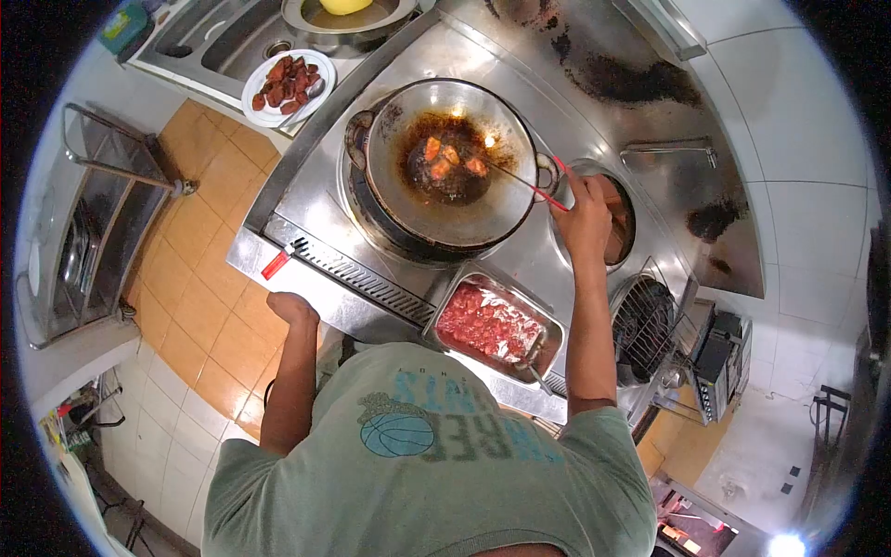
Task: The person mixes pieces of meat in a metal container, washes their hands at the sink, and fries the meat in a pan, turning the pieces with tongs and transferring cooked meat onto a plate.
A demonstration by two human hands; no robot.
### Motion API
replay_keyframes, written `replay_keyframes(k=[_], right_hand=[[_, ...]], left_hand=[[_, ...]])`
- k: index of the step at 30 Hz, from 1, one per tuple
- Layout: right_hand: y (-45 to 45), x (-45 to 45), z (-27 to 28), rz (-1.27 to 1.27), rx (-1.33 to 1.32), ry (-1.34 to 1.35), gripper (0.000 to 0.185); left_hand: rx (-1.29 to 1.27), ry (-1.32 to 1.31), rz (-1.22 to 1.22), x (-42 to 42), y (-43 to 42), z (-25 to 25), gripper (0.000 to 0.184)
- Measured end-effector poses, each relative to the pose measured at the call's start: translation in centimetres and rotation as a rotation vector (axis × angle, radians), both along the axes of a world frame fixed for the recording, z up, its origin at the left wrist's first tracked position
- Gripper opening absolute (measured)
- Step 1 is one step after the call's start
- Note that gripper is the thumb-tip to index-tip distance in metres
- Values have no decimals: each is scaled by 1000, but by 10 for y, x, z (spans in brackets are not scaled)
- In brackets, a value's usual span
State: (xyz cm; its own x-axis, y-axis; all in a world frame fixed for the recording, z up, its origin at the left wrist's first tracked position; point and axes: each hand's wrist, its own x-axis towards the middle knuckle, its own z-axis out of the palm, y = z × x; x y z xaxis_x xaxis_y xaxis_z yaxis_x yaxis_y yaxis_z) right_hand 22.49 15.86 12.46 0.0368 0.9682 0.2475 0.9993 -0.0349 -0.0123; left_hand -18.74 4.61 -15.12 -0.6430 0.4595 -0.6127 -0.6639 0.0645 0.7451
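Note:
In the head view a wok [383,190] with two side handles sits on the stove, holding dark oil and several orange-brown pieces [449,154]. My right hand [585,220] is closed on a thin metal utensil with red grips, probably tongs [548,197]. Its tip reaches the pieces in the oil. My left hand [293,307] hangs by the stove's front edge, clear of the wok, below a small red-handled item [277,264]. Its fingers are too foreshortened to read. A metal tray [554,336] of raw red chopped meat [487,318] stands near my body, with a metal utensil handle [539,379] sticking out.
A white plate [328,67] of browned pieces stands left of the wok, beside the sink [223,63]. Behind my right hand is a round stove opening [620,218]. A wire rack [647,320] lies over a dark pot at right. A metal shelf cart [102,223] stands at left.

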Motion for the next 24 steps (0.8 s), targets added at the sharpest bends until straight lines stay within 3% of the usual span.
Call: replay_keyframes(k=[4, 7, 16, 21, 23, 24], right_hand=[[1, -6, 7, 127, 107, 16, 59], [9, -7, 13, 279, 67, -7, 58], [20, -17, 23, 424, -58, -96, 64], [30, -20, 24, 517, -18, -227, 54], [33, -18, 24, 567, 19, -274, 50], [35, -18, 25, 580, 27, -293, 50]], left_hand=[[-100, 51, -28, 5, 1, 11, 32], [-102, 43, -41, 5, 4, 15, 33], [-74, 13, 34, 6, 3, 10, 32], [-77, 52, 19, 7, 4, 19, 32], [-10, 19, 2, -10, -5, -39, 32], [24, 2, -6, -11, -3, -37, 32]])
